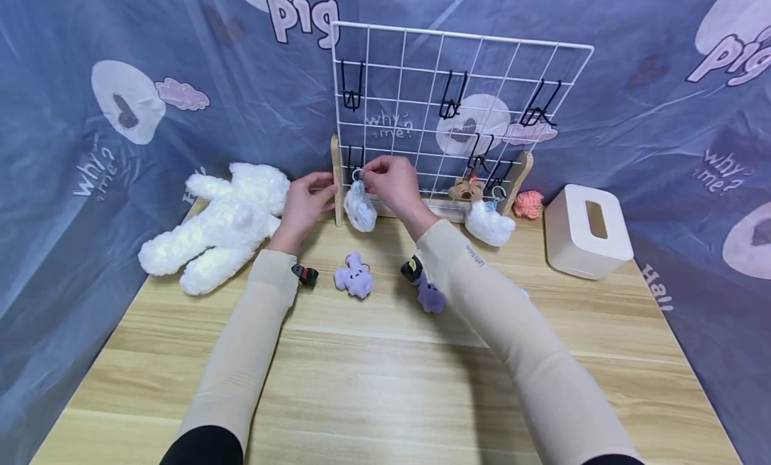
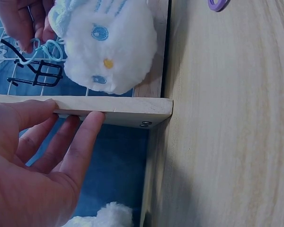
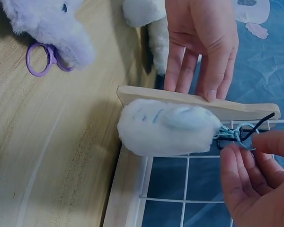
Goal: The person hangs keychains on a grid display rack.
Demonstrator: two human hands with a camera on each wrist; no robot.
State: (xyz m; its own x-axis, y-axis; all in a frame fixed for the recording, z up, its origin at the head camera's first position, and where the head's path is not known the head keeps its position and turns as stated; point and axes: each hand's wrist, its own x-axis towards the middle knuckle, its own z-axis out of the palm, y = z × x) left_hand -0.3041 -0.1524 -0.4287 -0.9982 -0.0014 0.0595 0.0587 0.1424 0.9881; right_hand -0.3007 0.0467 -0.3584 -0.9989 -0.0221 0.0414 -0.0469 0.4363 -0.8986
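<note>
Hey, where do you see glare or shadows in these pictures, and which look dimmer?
Head view: glare brightens the wooden table, with a shadow beside the right sleeve; left wrist view: dimmer, with a shadow on the table by the wooden post; right wrist view: also dimmer, with a soft shadow on the table beside the hanging plush.

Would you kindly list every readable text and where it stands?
"pig", twice, on the blue backdrop.
"why me?", repeated, on the backdrop.
"Hall", ending unclear, on the backdrop.
Small print on the right sleeve: too small to read.
Lettering beside the white plush: mostly hidden.
</note>
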